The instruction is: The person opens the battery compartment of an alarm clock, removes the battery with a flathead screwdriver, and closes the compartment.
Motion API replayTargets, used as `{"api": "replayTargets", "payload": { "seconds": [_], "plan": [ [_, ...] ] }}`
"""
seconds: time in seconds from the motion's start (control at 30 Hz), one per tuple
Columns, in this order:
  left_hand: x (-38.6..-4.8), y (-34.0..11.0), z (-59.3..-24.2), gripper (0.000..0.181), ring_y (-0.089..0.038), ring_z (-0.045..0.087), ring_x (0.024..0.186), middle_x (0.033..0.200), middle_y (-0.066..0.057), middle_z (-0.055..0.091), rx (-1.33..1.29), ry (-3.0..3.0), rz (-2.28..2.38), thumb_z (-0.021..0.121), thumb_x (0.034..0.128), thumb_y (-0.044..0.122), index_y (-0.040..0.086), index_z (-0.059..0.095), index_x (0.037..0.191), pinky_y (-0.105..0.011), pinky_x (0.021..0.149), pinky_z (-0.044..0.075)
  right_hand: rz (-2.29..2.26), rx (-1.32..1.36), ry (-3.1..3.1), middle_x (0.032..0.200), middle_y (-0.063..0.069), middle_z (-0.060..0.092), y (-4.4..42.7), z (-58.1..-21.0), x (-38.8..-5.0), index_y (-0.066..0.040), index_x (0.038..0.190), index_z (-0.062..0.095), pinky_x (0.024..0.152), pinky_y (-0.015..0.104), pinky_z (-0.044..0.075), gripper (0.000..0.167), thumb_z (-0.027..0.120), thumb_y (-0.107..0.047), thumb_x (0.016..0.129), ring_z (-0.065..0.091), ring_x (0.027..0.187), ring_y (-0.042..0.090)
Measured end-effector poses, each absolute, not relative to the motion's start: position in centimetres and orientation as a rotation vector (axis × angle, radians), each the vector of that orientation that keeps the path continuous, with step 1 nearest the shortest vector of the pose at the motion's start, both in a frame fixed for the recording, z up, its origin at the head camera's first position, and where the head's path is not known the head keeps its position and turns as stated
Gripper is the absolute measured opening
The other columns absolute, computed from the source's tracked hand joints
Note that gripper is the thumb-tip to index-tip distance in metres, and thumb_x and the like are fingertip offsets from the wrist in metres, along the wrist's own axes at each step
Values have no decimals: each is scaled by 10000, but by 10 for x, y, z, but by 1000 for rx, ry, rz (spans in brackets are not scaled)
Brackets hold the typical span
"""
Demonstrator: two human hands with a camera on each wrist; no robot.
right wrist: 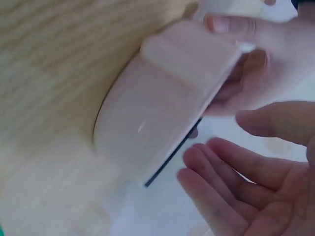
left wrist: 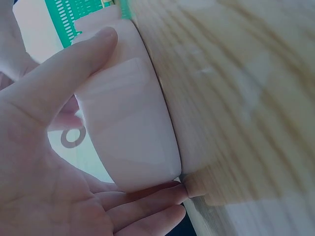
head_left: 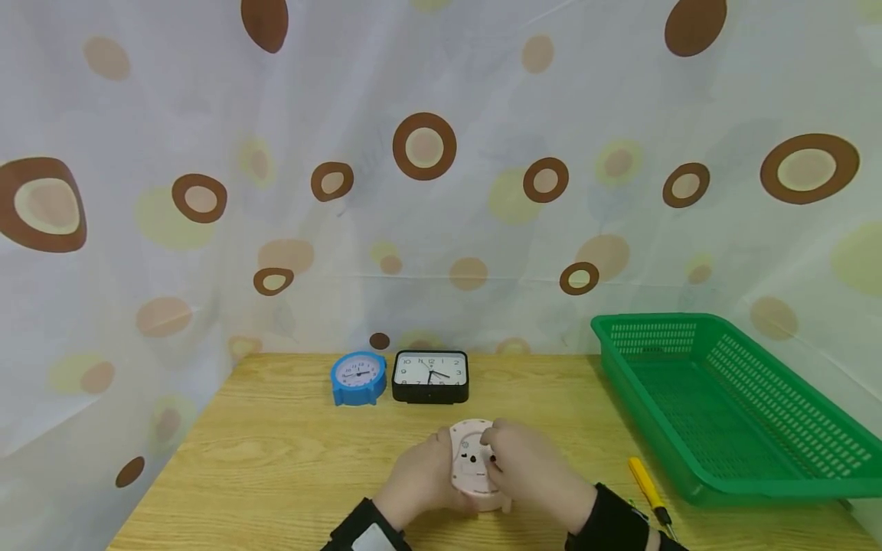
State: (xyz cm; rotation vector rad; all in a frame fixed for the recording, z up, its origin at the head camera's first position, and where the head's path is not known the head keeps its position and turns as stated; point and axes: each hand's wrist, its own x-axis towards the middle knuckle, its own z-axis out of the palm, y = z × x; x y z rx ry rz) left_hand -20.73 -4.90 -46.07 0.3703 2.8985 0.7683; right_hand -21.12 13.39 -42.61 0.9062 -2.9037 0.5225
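Observation:
A pale pink alarm clock (head_left: 472, 476) lies on the table with its back upward, small dark knobs showing there. My left hand (head_left: 429, 476) grips its left side; in the left wrist view the thumb lies along the pink casing (left wrist: 130, 123) and the other fingers reach round its lower end. Over the right part of the clock's back hovers my right hand (head_left: 534, 468). In the right wrist view its fingers (right wrist: 231, 174) are loosely bent, with a gap between them and the thumb, and nothing is held. The clock's dial is hidden.
Behind the hands stand a blue round alarm clock (head_left: 358, 377) and a black rectangular clock (head_left: 430, 377). A green plastic basket (head_left: 644, 428) sits at the right, with a yellow-handled screwdriver (head_left: 645, 484) beside it. A spotted curtain (head_left: 441, 229) hangs behind the wooden table (head_left: 276, 459).

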Motion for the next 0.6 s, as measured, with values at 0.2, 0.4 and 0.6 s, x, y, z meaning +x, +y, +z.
{"api": "replayTargets", "payload": {
  "seconds": [0.2, 0.4, 0.6],
  "plan": [
    [-206, -47, -459, 1071, -343, 719, 1048, 1232, -227, 697, 364, 2911, 773, 1049, 590, 394, -97, 524, 1383, -493, 941, 622, 539, 694, -3007, 1342, 284, 670, 151, -418, -221, 103, 1378, 620, 1070, 571, 549, 721, 916, -274, 839, 663, 1234, 433],
    [-206, -48, -459, 1066, -353, 723, 1051, 1226, -224, 698, 368, 2918, 775, 1048, 594, 400, -98, 526, 1380, -497, 937, 625, 568, 599, -3122, 1418, 361, 611, 163, -424, -229, 155, 1497, 476, 1098, 612, 518, 1116, 980, -460, 715, 621, 1303, 492],
    [-205, -48, -461, 1024, -326, 720, 1014, 1176, -191, 702, 390, 2921, 795, 1053, 579, 388, -77, 549, 1339, -475, 911, 628, 829, 679, -3115, 1381, 420, 603, 166, -444, -232, 242, 1475, 417, 1093, 626, 517, 1199, 1022, -394, 658, 630, 1283, 519]
  ]
}}
